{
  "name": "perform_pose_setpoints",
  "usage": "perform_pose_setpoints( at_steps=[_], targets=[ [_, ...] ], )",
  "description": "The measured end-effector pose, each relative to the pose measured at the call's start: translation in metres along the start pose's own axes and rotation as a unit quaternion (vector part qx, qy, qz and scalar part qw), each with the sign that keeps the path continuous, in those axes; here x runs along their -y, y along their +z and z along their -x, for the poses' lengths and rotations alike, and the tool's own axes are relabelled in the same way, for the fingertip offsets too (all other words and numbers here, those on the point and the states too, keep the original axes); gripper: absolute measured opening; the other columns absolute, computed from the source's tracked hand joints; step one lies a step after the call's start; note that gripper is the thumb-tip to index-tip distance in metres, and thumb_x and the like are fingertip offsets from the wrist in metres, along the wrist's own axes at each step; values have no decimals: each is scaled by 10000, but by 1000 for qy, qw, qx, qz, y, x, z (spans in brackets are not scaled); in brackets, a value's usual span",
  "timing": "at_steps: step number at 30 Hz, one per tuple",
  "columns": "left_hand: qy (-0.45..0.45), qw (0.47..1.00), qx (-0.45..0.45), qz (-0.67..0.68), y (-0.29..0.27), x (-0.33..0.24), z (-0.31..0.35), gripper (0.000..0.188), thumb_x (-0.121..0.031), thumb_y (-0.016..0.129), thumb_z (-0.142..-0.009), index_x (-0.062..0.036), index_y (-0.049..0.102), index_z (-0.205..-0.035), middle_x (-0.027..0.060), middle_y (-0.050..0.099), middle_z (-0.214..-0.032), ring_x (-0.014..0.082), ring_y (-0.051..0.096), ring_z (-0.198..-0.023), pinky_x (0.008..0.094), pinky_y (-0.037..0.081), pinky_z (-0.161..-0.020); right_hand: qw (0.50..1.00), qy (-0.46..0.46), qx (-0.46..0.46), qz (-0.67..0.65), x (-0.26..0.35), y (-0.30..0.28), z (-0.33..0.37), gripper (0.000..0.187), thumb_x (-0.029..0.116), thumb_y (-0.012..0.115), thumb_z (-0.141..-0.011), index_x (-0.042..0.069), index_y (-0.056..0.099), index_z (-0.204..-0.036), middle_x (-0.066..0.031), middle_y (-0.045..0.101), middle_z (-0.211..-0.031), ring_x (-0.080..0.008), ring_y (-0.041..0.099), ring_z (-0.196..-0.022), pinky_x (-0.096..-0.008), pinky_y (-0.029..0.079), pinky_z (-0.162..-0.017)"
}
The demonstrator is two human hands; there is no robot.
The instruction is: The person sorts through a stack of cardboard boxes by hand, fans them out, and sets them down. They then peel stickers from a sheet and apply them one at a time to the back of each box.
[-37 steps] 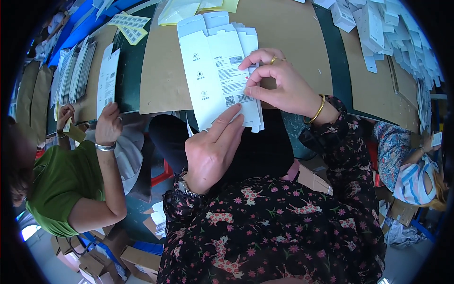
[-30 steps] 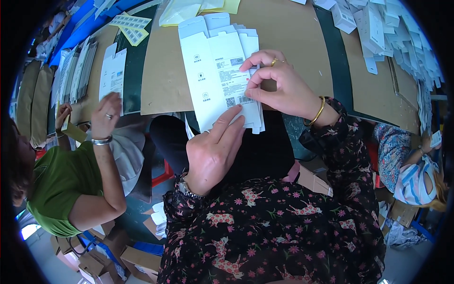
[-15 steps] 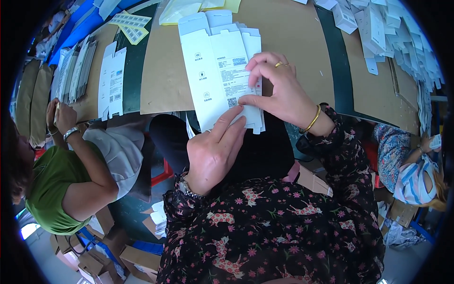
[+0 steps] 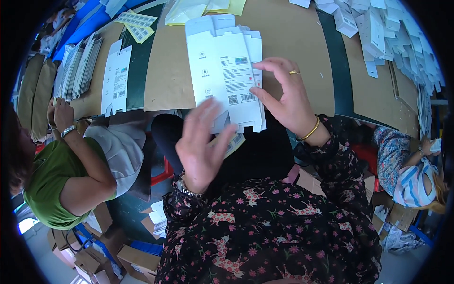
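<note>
A flat, unfolded white carton (image 4: 205,52) with small printed icons, a text panel and codes lies on top of several similar flat cartons at the table's near edge. Beside its lower left corner is my left hand (image 4: 201,146), fingers spread and smeared by motion, with nothing visible in it. My right hand (image 4: 288,90) is at the stack's right edge; its thumb and forefinger stand apart, their tips touching or close to the cartons. Partly hidden behind the left hand, a yellow-edged sticker sheet (image 4: 235,143) shows below the carton, over my lap.
Another flat carton (image 4: 113,85) lies to the left, near a row of stacked flat cartons (image 4: 80,66). Sticker sheets (image 4: 137,26) lie far left. White boxes (image 4: 371,38) are heaped at the far right. A person in green (image 4: 61,180) sits left, another person (image 4: 411,175) right.
My left hand has lifted off the carton's lower part and moved left, its fingers spreading. The right thumb and fingers have drawn back to the right edge. The sticker sheet has come into view.
</note>
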State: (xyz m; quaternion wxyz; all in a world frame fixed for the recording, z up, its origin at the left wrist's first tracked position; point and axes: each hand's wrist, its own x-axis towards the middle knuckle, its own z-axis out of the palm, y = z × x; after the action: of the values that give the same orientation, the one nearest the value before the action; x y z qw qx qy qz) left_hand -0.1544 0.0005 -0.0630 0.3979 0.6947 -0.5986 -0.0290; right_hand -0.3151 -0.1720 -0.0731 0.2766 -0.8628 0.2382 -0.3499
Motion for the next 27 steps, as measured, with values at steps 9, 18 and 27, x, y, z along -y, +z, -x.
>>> perform_pose_setpoints(
  at_steps=[9, 18, 27],
  targets=[
    [-160, 986, -39, 0, 0, 4, 3, 517, -145, 864, -848, 6, 674, -1305, 123, 637, -1059, 175, 593, -791, 286, 498, -626, 956, 236, 57, -166, 0, 3, 15, 356, 143, 813, -919, -3, 628, -1186, -35, 671, -972, -65, 576, -770, -188, 493, -669],
    [-125, 992, -17, -11, 4, 13, 5, 519, -157, 857, -858, 2, 687, -1321, 113, 609, -963, 174, 598, -794, 307, 510, -631, 913, 304, -19, -272, -8, 11, 22, 344, 154, 806, -932, -35, 636, -1165, -47, 692, -946, -41, 634, -817, -163, 509, -654],
    [-166, 985, 6, 43, 2, 17, 9, 477, -147, 824, -894, 16, 682, -1320, 94, 584, -728, 158, 552, -620, 298, 464, -552, 912, 312, -21, -264, -8, 4, 31, 255, 230, 754, -982, -15, 705, -1033, -6, 690, -787, -17, 576, -614, -150, 422, -511]
  ],
)
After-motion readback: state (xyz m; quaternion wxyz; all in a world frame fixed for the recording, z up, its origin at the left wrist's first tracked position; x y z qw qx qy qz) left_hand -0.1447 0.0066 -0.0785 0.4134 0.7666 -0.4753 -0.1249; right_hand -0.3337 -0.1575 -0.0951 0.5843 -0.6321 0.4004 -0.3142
